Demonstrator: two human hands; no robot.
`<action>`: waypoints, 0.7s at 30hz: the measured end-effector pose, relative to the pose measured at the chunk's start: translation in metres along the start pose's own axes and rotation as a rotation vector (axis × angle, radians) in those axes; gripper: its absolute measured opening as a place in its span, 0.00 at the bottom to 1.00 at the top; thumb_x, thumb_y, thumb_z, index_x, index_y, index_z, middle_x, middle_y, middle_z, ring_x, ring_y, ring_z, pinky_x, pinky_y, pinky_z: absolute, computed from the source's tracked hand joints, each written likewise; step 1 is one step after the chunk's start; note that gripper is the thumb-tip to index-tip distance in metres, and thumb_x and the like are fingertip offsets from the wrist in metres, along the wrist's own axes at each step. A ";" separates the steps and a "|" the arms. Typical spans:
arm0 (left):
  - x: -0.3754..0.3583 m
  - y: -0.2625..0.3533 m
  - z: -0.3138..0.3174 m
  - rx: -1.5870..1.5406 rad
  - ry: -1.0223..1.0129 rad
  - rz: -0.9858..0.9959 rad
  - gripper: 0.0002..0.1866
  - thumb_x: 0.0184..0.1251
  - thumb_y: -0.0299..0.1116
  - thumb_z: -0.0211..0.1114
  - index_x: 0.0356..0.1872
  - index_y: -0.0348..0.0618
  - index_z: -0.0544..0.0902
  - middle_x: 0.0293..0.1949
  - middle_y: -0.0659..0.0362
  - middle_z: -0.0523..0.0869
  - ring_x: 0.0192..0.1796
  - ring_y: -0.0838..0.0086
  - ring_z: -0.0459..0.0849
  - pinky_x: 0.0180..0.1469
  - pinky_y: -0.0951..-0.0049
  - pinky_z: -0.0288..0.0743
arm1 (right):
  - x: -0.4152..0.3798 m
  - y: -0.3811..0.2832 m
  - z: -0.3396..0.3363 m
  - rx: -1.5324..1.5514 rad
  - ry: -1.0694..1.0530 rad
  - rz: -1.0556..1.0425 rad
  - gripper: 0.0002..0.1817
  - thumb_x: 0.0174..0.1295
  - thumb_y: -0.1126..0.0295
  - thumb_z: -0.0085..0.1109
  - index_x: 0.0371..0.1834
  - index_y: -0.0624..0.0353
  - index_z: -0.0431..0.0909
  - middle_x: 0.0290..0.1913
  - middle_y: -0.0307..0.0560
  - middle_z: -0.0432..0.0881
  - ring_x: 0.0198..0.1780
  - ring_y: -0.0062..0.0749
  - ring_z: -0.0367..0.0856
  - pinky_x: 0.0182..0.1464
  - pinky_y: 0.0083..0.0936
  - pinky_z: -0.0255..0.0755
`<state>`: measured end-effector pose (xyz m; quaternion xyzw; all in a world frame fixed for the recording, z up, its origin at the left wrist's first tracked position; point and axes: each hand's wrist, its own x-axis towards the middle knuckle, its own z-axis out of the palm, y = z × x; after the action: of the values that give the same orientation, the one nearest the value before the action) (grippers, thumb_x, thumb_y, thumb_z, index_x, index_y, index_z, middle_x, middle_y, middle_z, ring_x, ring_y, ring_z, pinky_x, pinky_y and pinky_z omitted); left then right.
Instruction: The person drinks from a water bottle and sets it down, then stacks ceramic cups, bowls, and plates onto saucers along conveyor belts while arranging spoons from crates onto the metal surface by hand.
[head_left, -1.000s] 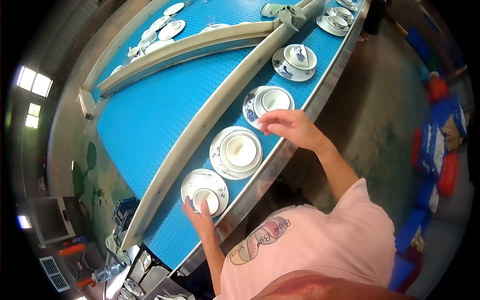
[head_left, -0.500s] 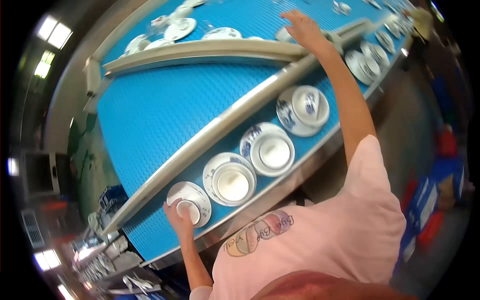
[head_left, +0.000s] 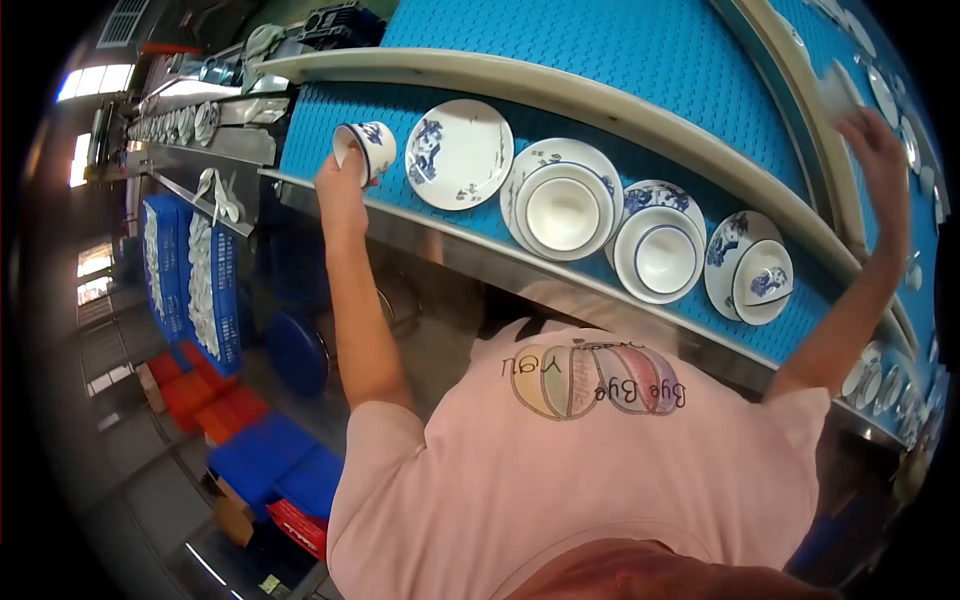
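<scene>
My left hand (head_left: 343,180) is closed on a small white cup (head_left: 377,150) with a dark rim and blue pattern, lifted and tilted above the belt's near edge. Beside it lies a white plate (head_left: 460,155) with blue decoration and nothing on it. My right hand (head_left: 876,145) reaches over the far rail at the upper right, its fingers around a whitish piece of tableware (head_left: 840,92) too blurred to name. Between my hands stand plates with stacked bowls (head_left: 563,213), another bowl stack (head_left: 665,258), and a plate with a bowl and cup (head_left: 765,280).
The blue belt (head_left: 590,70) runs between pale curved rails (head_left: 560,90). More dishes (head_left: 882,95) lie beyond the rail at the right. Blue crates (head_left: 210,290) with white pieces, spoons (head_left: 218,195), a blue stool (head_left: 297,345) and red boxes (head_left: 205,395) are at the left.
The view has turned toward the left. My left hand has lifted the small cup off its plate. My right hand now has a whitish piece in its fingers.
</scene>
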<state>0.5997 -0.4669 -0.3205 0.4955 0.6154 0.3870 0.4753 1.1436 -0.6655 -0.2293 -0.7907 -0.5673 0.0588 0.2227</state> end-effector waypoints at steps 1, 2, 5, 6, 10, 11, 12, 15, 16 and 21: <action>-0.003 0.003 -0.011 -0.052 -0.050 -0.050 0.15 0.63 0.33 0.54 0.45 0.31 0.76 0.35 0.54 0.82 0.30 0.71 0.81 0.31 0.77 0.72 | -0.008 -0.043 0.014 0.189 0.039 -0.199 0.09 0.59 0.71 0.56 0.42 0.60 0.75 0.32 0.43 0.79 0.37 0.23 0.79 0.40 0.20 0.73; -0.004 0.002 -0.017 -0.074 -0.080 -0.073 0.16 0.63 0.32 0.53 0.46 0.30 0.75 0.36 0.52 0.82 0.31 0.69 0.82 0.31 0.77 0.73 | -0.011 -0.081 0.040 0.457 0.064 -0.413 0.09 0.58 0.74 0.56 0.42 0.59 0.75 0.34 0.44 0.79 0.38 0.25 0.79 0.42 0.20 0.73; -0.004 -0.006 -0.034 -0.150 -0.245 -0.082 0.16 0.63 0.31 0.52 0.47 0.28 0.74 0.37 0.50 0.82 0.32 0.66 0.83 0.34 0.76 0.76 | -0.007 -0.190 0.126 0.475 0.007 -0.700 0.06 0.53 0.78 0.58 0.34 0.60 0.77 0.34 0.48 0.78 0.40 0.38 0.79 0.42 0.27 0.73; -0.004 -0.006 -0.039 -0.174 -0.272 -0.077 0.16 0.63 0.31 0.52 0.47 0.28 0.74 0.37 0.50 0.82 0.31 0.66 0.83 0.34 0.75 0.77 | -0.009 -0.229 0.148 0.238 -0.004 -0.684 0.03 0.51 0.78 0.57 0.29 0.60 0.76 0.33 0.49 0.77 0.38 0.42 0.76 0.40 0.32 0.72; 0.010 -0.006 -0.060 -0.243 -0.321 -0.091 0.15 0.63 0.30 0.51 0.46 0.28 0.75 0.35 0.50 0.83 0.29 0.68 0.83 0.32 0.75 0.77 | -0.015 -0.314 0.237 -0.114 -0.211 -0.635 0.03 0.52 0.78 0.50 0.27 0.62 0.74 0.34 0.50 0.76 0.40 0.45 0.75 0.41 0.35 0.71; 0.020 -0.006 -0.062 -0.244 -0.360 -0.075 0.15 0.63 0.30 0.51 0.45 0.28 0.75 0.34 0.50 0.83 0.29 0.69 0.83 0.32 0.75 0.78 | -0.018 -0.325 0.248 -0.147 -0.249 -0.629 0.03 0.52 0.79 0.50 0.27 0.63 0.74 0.35 0.51 0.76 0.40 0.45 0.75 0.41 0.35 0.71; 0.028 -0.004 -0.063 -0.248 -0.396 -0.065 0.15 0.62 0.30 0.51 0.45 0.28 0.75 0.34 0.50 0.83 0.29 0.69 0.83 0.32 0.75 0.78 | -0.021 -0.332 0.256 -0.103 -0.245 -0.594 0.03 0.51 0.80 0.50 0.28 0.63 0.75 0.35 0.52 0.76 0.40 0.46 0.76 0.40 0.36 0.72; 0.041 0.003 -0.055 -0.191 -0.478 -0.030 0.15 0.61 0.30 0.52 0.41 0.27 0.76 0.30 0.50 0.83 0.26 0.71 0.83 0.31 0.76 0.77 | -0.041 -0.352 0.260 0.038 -0.169 -0.469 0.06 0.50 0.80 0.52 0.32 0.65 0.76 0.36 0.53 0.78 0.38 0.45 0.78 0.39 0.35 0.73; 0.046 0.003 -0.051 -0.161 -0.515 -0.027 0.15 0.60 0.30 0.52 0.40 0.26 0.76 0.29 0.51 0.83 0.25 0.72 0.83 0.30 0.76 0.76 | -0.054 -0.364 0.245 0.086 -0.102 -0.416 0.07 0.51 0.80 0.53 0.33 0.65 0.76 0.37 0.53 0.78 0.38 0.45 0.78 0.39 0.34 0.73; 0.048 0.001 -0.033 0.006 -0.606 0.105 0.12 0.57 0.28 0.55 0.38 0.27 0.77 0.27 0.52 0.83 0.23 0.73 0.83 0.26 0.76 0.75 | -0.116 -0.385 0.200 0.591 -0.272 -0.116 0.09 0.55 0.77 0.55 0.39 0.64 0.77 0.39 0.50 0.80 0.38 0.40 0.79 0.40 0.26 0.73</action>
<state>0.5654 -0.4195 -0.3208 0.6209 0.4203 0.2437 0.6152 0.6985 -0.6159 -0.2654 -0.6431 -0.5943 0.3130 0.3678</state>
